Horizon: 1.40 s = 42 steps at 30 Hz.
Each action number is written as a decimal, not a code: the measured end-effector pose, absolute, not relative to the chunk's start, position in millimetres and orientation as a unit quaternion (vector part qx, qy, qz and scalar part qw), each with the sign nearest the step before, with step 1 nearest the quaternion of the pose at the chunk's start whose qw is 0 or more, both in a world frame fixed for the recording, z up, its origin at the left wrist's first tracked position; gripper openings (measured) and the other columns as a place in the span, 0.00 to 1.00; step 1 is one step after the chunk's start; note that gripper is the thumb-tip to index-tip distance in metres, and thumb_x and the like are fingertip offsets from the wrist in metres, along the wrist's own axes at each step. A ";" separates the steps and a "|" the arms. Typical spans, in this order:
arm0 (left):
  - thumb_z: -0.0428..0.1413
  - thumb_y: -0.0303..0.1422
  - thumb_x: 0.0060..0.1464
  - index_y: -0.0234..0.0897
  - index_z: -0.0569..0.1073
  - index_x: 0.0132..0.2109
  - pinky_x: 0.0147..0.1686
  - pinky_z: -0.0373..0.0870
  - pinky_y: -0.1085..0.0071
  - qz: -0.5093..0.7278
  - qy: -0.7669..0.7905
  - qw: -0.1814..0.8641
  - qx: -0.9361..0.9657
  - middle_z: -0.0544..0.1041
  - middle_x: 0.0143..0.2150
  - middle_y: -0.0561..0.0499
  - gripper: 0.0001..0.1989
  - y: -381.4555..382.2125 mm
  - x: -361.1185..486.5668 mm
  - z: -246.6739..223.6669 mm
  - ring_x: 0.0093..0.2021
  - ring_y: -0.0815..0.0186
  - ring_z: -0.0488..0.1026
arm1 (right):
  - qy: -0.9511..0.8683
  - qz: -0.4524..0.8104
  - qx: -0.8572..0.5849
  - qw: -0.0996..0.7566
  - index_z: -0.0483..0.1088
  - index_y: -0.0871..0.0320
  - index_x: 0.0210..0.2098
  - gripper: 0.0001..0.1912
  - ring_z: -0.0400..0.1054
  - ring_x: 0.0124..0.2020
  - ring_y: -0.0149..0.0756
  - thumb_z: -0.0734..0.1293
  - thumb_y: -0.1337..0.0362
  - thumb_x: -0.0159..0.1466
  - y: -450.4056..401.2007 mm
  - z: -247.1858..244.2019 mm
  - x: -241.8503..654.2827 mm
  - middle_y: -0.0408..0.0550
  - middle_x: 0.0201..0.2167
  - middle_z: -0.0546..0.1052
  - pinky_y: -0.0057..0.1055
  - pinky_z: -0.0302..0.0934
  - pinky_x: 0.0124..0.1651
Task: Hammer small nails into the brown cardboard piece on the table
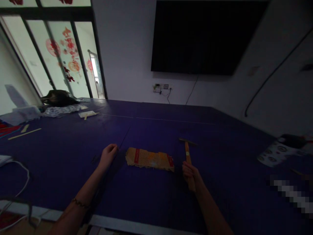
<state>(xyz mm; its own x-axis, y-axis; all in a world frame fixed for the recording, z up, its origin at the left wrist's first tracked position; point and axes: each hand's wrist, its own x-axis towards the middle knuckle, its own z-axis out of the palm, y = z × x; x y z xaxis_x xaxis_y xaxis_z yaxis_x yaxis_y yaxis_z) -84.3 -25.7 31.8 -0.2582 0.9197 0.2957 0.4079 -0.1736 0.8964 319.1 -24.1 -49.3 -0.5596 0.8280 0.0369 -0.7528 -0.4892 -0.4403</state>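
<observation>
My right hand [190, 173] is wrapped round the wooden handle of a hammer [187, 148], its narrow metal head pointing away from me above the table. Left of it, a torn piece of brown cardboard [149, 159] with red printed bands lies flat on the dark blue tabletop. Beyond the cardboard's left end, my left hand [109, 152] rests on or just over the table with its fingers curled together. Whatever those fingers may hold is hidden or too small to name. A beaded bracelet [80, 203] circles my left wrist.
A patterned cylindrical container [271, 155] lies at the right. On the left are a black bag [58, 98], clear plastic packaging [62, 110], a small white packet [87, 114], thin yellowish strips [24, 134] and a white cable [25, 182]. The blue table [151, 199] reaches the far wall.
</observation>
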 end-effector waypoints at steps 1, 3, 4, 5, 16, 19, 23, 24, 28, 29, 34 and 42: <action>0.49 0.39 0.44 0.34 0.67 0.25 0.24 0.61 0.76 0.529 0.559 0.275 0.576 0.68 0.22 0.54 0.11 -20.3 -65.9 35.8 0.23 0.70 0.64 | -0.211 0.858 -0.087 0.460 0.46 0.58 0.17 0.19 0.44 0.09 0.16 0.61 0.72 0.58 -23.8 -49.6 318.4 0.30 0.10 0.50 0.11 0.45 0.11; 0.50 0.38 0.43 0.34 0.66 0.26 0.26 0.62 0.76 0.533 0.502 0.318 0.602 0.68 0.22 0.54 0.10 -10.4 -27.3 42.1 0.24 0.70 0.65 | -0.215 0.857 -0.082 0.461 0.45 0.58 0.16 0.21 0.43 0.09 0.16 0.61 0.72 0.58 -23.7 -49.9 317.1 0.30 0.10 0.49 0.11 0.46 0.11; 0.50 0.37 0.44 0.34 0.66 0.26 0.28 0.62 0.75 0.529 0.476 0.331 0.620 0.68 0.23 0.54 0.09 -6.2 -8.6 43.8 0.25 0.70 0.65 | -0.217 0.857 -0.082 0.461 0.44 0.58 0.16 0.21 0.43 0.09 0.16 0.61 0.71 0.58 -23.7 -49.9 316.4 0.30 0.10 0.49 0.11 0.46 0.11; 0.50 0.36 0.44 0.34 0.66 0.27 0.29 0.62 0.75 0.524 0.457 0.335 0.636 0.68 0.24 0.54 0.08 -2.4 9.0 44.4 0.26 0.70 0.65 | -0.219 0.856 -0.081 0.462 0.44 0.58 0.16 0.21 0.43 0.09 0.16 0.61 0.71 0.58 -23.7 -50.0 315.8 0.30 0.10 0.48 0.11 0.46 0.11; 0.46 0.31 0.48 0.35 0.66 0.29 0.29 0.60 0.76 0.408 0.423 0.271 0.762 0.68 0.25 0.54 0.06 11.8 89.4 -1.1 0.27 0.70 0.64 | -0.229 0.849 -0.081 0.468 0.42 0.58 0.16 0.23 0.42 0.09 0.15 0.63 0.70 0.57 -25.8 -47.5 310.1 0.30 0.10 0.49 0.10 0.44 0.11; 0.45 0.34 0.50 0.35 0.66 0.28 0.28 0.59 0.75 0.379 0.438 0.252 0.775 0.68 0.24 0.54 0.09 6.4 91.9 -15.1 0.27 0.69 0.65 | -0.224 0.852 -0.086 0.465 0.41 0.58 0.16 0.24 0.41 0.09 0.15 0.63 0.70 0.57 -28.0 -46.2 310.0 0.30 0.10 0.48 0.10 0.44 0.11; 0.46 0.35 0.51 0.36 0.66 0.29 0.29 0.59 0.75 0.339 0.429 0.246 0.800 0.69 0.24 0.53 0.09 0.8 92.1 -19.6 0.28 0.69 0.66 | -0.216 0.851 -0.099 0.469 0.41 0.58 0.16 0.23 0.41 0.09 0.16 0.62 0.70 0.57 -29.6 -46.3 310.6 0.30 0.10 0.48 0.11 0.44 0.11; 0.46 0.35 0.51 0.36 0.66 0.29 0.29 0.60 0.75 0.333 0.428 0.247 0.803 0.70 0.25 0.53 0.08 0.5 91.9 -19.2 0.28 0.69 0.67 | -0.214 0.850 -0.102 0.471 0.42 0.58 0.16 0.23 0.41 0.09 0.16 0.62 0.70 0.57 -29.8 -46.4 310.8 0.30 0.10 0.48 0.11 0.44 0.11; 0.46 0.35 0.51 0.37 0.66 0.31 0.30 0.60 0.76 0.315 0.438 0.246 0.805 0.71 0.26 0.53 0.08 1.6 91.9 -15.7 0.29 0.68 0.68 | -0.210 0.847 -0.109 0.477 0.44 0.58 0.17 0.20 0.42 0.09 0.16 0.61 0.70 0.57 -30.5 -46.1 311.6 0.30 0.10 0.49 0.11 0.44 0.11; 0.46 0.35 0.51 0.37 0.66 0.31 0.30 0.60 0.76 0.308 0.442 0.243 0.806 0.71 0.26 0.53 0.07 1.9 92.3 -14.5 0.29 0.68 0.68 | -0.209 0.847 -0.109 0.476 0.44 0.58 0.17 0.20 0.42 0.09 0.17 0.61 0.71 0.57 -30.7 -45.9 312.0 0.30 0.11 0.50 0.11 0.44 0.11; 0.46 0.33 0.51 0.37 0.66 0.30 0.29 0.59 0.76 0.280 0.455 0.230 0.813 0.71 0.27 0.53 0.07 2.1 94.0 -7.4 0.29 0.68 0.68 | -0.210 0.855 -0.098 0.463 0.45 0.58 0.17 0.19 0.43 0.09 0.17 0.60 0.71 0.58 -30.6 -46.0 315.7 0.30 0.11 0.50 0.11 0.44 0.11; 0.50 0.33 0.49 0.35 0.70 0.29 0.29 0.61 0.77 0.294 0.429 0.296 0.801 0.72 0.26 0.54 0.08 9.3 94.1 -10.8 0.29 0.70 0.67 | -0.216 0.861 -0.102 0.449 0.45 0.58 0.17 0.19 0.43 0.09 0.17 0.59 0.71 0.59 -31.8 -44.8 319.9 0.31 0.11 0.49 0.11 0.45 0.12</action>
<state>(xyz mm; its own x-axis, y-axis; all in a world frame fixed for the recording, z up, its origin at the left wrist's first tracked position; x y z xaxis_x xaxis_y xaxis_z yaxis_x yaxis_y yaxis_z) 94.1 9.3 -10.8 0.4589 0.8618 0.2162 0.5135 -0.4558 0.7271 319.9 -31.8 -44.8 -0.5759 0.8173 0.0186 -0.7296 -0.5035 -0.4627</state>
